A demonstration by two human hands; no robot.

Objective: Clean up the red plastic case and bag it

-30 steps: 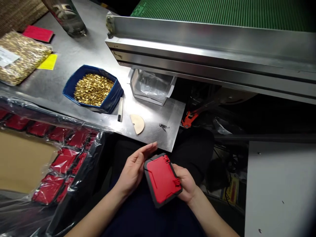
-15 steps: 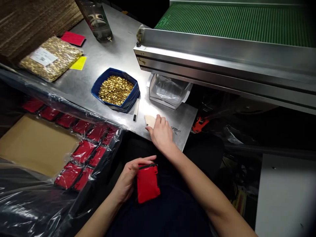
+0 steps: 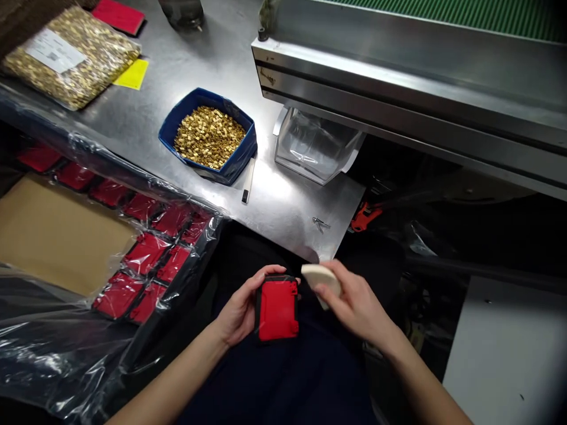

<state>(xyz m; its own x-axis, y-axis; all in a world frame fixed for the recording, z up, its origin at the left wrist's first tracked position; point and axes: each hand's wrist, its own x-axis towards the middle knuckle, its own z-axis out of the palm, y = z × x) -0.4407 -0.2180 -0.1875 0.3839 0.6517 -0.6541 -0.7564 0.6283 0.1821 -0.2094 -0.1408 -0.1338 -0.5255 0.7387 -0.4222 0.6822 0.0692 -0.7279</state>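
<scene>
White label [image 3: 52, 51], print unreadable

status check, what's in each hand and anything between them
Left hand grips red and black cover over the lap. Right hand holds beige half-round piece right beside the cover's top corner. Nothing between them.

Lap free; table edge [image 3: 310, 251] blocks ahead.

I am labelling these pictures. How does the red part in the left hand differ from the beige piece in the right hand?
The red plastic part is rectangular with a black edge; the beige piece is rounded and plain. The red part is larger. The left hand holds one, the right hand the other, both over the lap.
</scene>
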